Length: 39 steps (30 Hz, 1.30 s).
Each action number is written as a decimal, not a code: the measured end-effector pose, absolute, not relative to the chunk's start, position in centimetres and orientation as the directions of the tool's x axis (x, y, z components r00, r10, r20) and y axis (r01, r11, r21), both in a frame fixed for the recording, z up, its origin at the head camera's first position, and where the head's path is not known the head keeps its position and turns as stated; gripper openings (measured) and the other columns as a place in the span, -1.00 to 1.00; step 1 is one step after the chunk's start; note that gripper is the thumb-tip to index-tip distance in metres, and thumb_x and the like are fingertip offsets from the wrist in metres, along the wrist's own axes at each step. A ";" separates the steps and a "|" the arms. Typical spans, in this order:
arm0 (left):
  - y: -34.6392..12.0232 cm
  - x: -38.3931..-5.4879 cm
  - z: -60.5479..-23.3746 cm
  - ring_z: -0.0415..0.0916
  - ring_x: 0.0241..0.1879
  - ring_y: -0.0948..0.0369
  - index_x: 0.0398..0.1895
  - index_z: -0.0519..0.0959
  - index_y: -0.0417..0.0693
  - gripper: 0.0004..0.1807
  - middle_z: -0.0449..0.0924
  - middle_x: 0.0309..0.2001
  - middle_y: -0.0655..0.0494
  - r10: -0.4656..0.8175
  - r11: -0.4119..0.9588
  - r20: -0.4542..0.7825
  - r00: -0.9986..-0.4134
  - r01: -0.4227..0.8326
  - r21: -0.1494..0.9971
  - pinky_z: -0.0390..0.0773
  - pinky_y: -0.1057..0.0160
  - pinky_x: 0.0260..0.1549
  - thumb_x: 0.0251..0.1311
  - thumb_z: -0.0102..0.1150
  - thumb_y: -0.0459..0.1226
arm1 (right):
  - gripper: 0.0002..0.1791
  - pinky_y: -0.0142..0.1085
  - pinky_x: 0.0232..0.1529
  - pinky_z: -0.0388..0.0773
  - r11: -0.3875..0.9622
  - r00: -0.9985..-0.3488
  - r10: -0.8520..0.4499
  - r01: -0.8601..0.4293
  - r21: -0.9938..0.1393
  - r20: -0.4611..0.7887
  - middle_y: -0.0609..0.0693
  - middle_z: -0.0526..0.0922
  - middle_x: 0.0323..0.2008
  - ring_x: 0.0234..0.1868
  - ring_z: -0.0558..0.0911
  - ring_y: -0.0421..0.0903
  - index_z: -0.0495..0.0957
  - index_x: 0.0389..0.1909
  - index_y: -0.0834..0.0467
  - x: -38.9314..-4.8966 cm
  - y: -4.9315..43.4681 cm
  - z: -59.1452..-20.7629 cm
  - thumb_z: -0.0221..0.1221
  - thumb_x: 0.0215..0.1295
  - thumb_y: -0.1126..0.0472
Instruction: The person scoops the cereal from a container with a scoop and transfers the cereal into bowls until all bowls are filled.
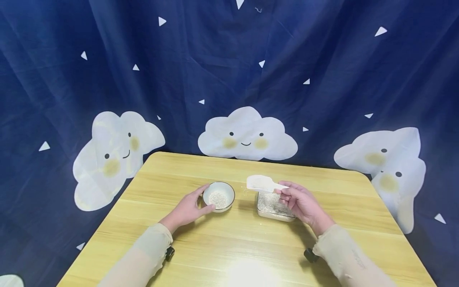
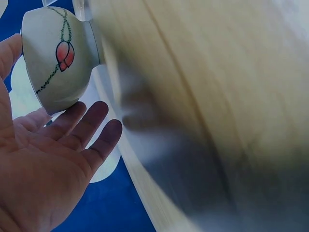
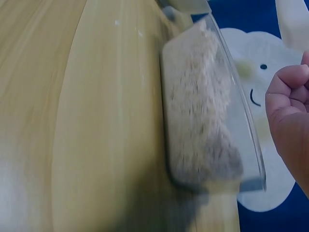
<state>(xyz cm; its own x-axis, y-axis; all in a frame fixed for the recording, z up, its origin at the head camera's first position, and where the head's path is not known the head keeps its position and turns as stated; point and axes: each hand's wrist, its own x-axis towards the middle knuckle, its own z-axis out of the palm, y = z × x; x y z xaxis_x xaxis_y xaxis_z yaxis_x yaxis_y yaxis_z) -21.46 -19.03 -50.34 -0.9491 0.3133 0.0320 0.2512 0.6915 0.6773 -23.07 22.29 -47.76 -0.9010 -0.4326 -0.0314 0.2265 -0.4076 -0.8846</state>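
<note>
The bowl (image 2: pixel 46 58) looks like smooth ceramic, the scoop (image 1: pixel 264 184) like plastic. The box (image 1: pixel 274 216) is clear and glossy, the tabletop (image 1: pixel 211 243) shiny wood-grain, the curtain (image 1: pixel 222 44) cloth.

The place looks homelike, though which room cannot be told: beyond the fingers (image 1: pixel 294 185) hangs a navy curtain (image 1: pixel 229 48) with smiling clouds (image 1: pixel 247 124) and white triangles (image 1: pixel 162 21), like nursery fabric; beneath the fingers lies a wood-grain desk (image 1: pixel 211 247), and against the left fingers (image 2: pixel 91 116) sits a painted bowl (image 2: pixel 46 58).

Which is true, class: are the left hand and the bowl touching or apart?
Touching: the left wrist view shows the left hand with a fingertip against the bowl.
</note>
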 end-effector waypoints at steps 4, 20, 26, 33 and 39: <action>-19.0 -21.5 -50.4 0.39 0.53 -0.17 0.69 0.20 -0.09 0.04 0.42 0.55 -0.23 0.308 0.687 0.034 -0.951 0.247 0.683 0.35 -0.25 0.56 0.32 0.39 0.18 | -0.66 -0.49 -0.25 0.61 -0.366 -0.908 -0.413 0.237 -0.900 -0.071 -0.08 0.87 -0.21 -0.39 0.52 -0.30 0.57 0.14 0.13 -23.2 20.9 -47.5 -0.07 0.56 0.46; -19.2 -21.7 -50.7 0.51 0.42 -0.07 0.70 0.22 0.01 0.03 0.50 0.50 -0.14 0.310 0.663 0.037 -0.950 0.243 0.708 0.41 -0.23 0.53 0.28 0.43 0.19 | -0.72 -0.49 -0.30 0.57 -0.247 -0.923 -0.332 0.285 -0.926 -0.195 -0.13 0.84 -0.30 -0.42 0.54 -0.30 0.52 0.16 0.17 -23.8 16.1 -47.2 0.07 0.51 0.42; -19.1 -21.6 -50.3 0.54 0.37 -0.04 0.70 0.22 0.02 0.03 0.52 0.48 -0.12 0.308 0.656 0.025 -0.951 0.231 0.719 0.46 -0.20 0.49 0.27 0.45 0.14 | -0.56 -0.49 -0.32 0.52 -0.191 -0.926 -0.316 0.275 -0.942 -0.206 -0.14 0.80 -0.34 -0.41 0.50 -0.27 0.38 0.34 0.38 -23.8 14.9 -47.2 0.08 0.50 0.42; -19.0 -21.6 -50.3 0.59 0.27 0.02 0.70 0.21 0.02 0.04 0.59 0.41 -0.09 0.307 0.656 0.026 -0.951 0.231 0.719 0.52 -0.15 0.41 0.26 0.48 0.13 | -0.55 -0.50 -0.45 0.42 -0.103 -0.940 -0.267 0.245 -0.964 -0.211 -0.15 0.75 -0.40 -0.46 0.45 -0.25 0.44 0.31 0.39 -23.7 14.0 -47.0 0.16 0.44 0.41; -19.1 -21.6 -50.5 0.58 0.30 0.01 0.70 0.22 0.10 0.04 0.57 0.42 -0.09 0.308 0.657 0.025 -0.951 0.232 0.718 0.51 -0.15 0.43 0.24 0.48 0.15 | -0.58 -0.48 -0.57 0.30 0.039 -0.960 -0.216 0.174 -0.984 -0.178 -0.13 0.64 -0.48 -0.53 0.45 -0.22 0.61 0.18 0.33 -23.2 13.3 -46.6 0.30 0.31 0.36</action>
<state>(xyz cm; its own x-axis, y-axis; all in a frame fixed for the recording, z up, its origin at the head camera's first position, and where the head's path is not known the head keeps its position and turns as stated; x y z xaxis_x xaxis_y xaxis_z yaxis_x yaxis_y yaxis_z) -21.58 -19.05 -50.54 -0.9510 0.3083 0.0249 0.2316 0.6566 0.7178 -23.25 13.26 -46.56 -0.9601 -0.2156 -0.1781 0.1738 0.0389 -0.9840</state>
